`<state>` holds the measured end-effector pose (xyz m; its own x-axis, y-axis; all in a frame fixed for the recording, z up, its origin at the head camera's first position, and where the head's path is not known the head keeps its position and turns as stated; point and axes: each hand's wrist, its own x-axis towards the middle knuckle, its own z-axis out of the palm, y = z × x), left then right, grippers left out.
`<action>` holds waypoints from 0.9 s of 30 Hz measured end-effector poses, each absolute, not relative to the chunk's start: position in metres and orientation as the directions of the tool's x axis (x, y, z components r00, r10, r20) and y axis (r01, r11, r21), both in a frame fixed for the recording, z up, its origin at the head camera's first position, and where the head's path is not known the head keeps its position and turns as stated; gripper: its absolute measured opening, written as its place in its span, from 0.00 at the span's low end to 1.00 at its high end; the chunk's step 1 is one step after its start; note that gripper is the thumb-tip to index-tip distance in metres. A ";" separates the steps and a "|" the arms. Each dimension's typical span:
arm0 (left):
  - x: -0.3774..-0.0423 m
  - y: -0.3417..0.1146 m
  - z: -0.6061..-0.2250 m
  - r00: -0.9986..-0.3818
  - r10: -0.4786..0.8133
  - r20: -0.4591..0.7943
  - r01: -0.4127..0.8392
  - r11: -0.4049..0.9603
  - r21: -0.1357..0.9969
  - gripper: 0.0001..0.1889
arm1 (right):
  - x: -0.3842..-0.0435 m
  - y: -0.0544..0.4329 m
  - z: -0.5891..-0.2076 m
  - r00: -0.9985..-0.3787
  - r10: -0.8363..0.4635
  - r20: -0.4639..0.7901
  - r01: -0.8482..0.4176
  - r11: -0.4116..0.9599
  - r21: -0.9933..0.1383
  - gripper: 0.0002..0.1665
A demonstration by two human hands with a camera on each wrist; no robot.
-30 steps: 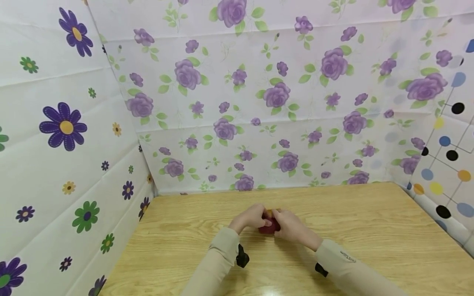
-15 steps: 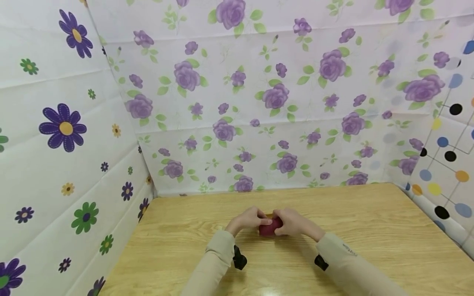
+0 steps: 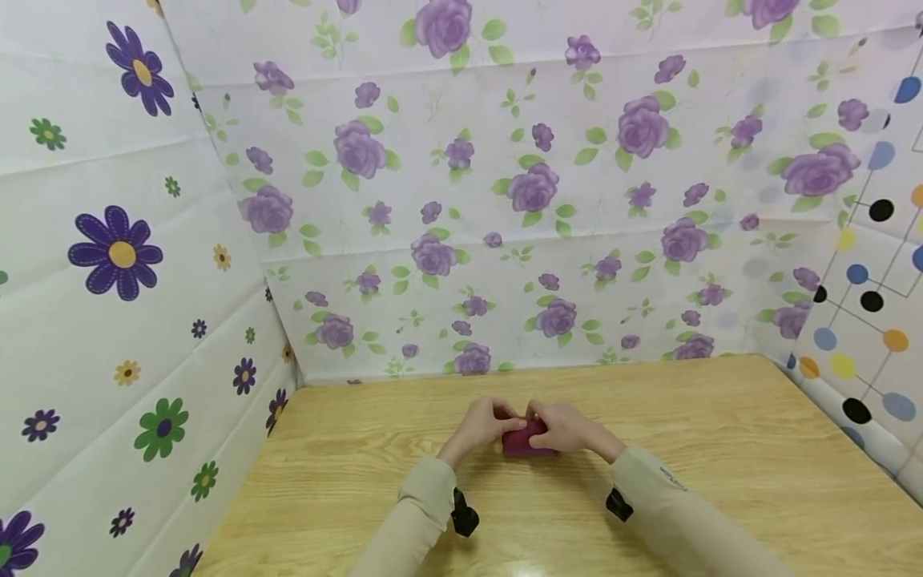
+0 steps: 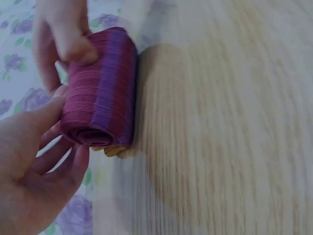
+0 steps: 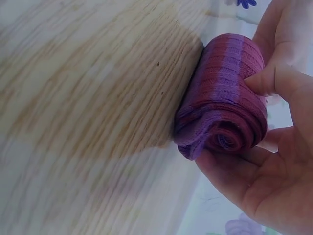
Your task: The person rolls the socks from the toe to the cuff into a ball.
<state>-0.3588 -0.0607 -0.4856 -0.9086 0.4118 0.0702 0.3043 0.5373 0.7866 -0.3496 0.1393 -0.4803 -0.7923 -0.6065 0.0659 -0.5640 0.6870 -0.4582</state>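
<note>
Low in the middle of the head view, on the wooden counter (image 3: pixel 721 449), lies a rolled maroon knit cloth (image 3: pixel 525 441) with a purple stripe. The left hand (image 3: pixel 481 426) cups one end, and the fingers (image 5: pixel 266 81) of the right hand (image 3: pixel 566 429) pinch the other. It looks soft, light and springy, likely to unroll; best gripped round the roll's middle.
</note>
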 end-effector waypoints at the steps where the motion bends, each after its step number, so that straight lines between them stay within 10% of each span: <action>1: -0.358 -0.060 -0.485 -0.908 0.410 0.091 0.322 0.540 0.778 0.08 | -0.350 0.139 -0.480 -0.797 -0.601 0.062 -0.556 0.688 -0.466 0.14; 11: -0.350 -0.055 -0.470 -0.806 0.589 0.057 0.493 0.615 0.616 0.16 | -0.357 0.140 -0.484 -0.845 -0.534 -0.001 -0.428 0.679 -0.596 0.09; 27: -0.355 -0.049 -0.478 -0.844 0.523 0.120 0.497 0.679 0.540 0.34 | -0.367 0.140 -0.486 -0.877 -0.471 -0.095 -0.283 0.666 -0.690 0.18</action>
<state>-0.3548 -0.0491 -0.4777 -0.8439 0.5229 0.1198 0.4974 0.6792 0.5397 -0.3673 0.1398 -0.4859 -0.8768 -0.4713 -0.0952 -0.2830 0.6660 -0.6902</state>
